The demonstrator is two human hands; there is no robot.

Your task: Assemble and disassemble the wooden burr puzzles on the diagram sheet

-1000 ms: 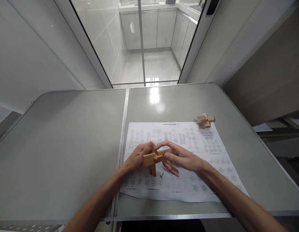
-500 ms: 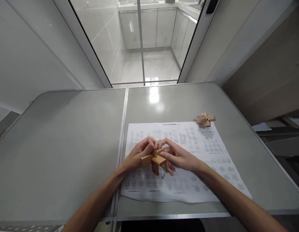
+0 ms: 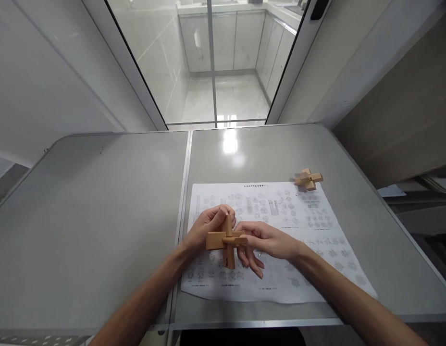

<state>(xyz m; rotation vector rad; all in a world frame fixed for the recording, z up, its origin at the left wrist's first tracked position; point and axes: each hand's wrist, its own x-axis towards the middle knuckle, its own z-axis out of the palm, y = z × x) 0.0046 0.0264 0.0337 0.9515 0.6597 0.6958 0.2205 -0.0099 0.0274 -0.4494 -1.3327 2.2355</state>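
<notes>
A cross-shaped wooden block puzzle [image 3: 228, 240] is held up over the lower left part of a printed sheet [image 3: 280, 283]. Fingers of my left hand [image 3: 208, 226] are closed round its upper and left side, with the thumb near the upright piece. From the right, my right hand [image 3: 268, 239] pinches the right-hand arm of the puzzle between thumb and index finger, and its other fingers hang loosely below. Part of the puzzle's back is hidden by the fingers.
A second wooden puzzle [image 3: 308, 179] lies at the sheet's upper right corner. The grey table [image 3: 93, 230] has a metal seam [image 3: 183, 187] left of the sheet. Past the far edge is a glass door [image 3: 232, 96].
The held puzzle has turned, so its arms now show as a flatter cross. My right hand has dropped slightly, with its lower fingers stretched further down.
</notes>
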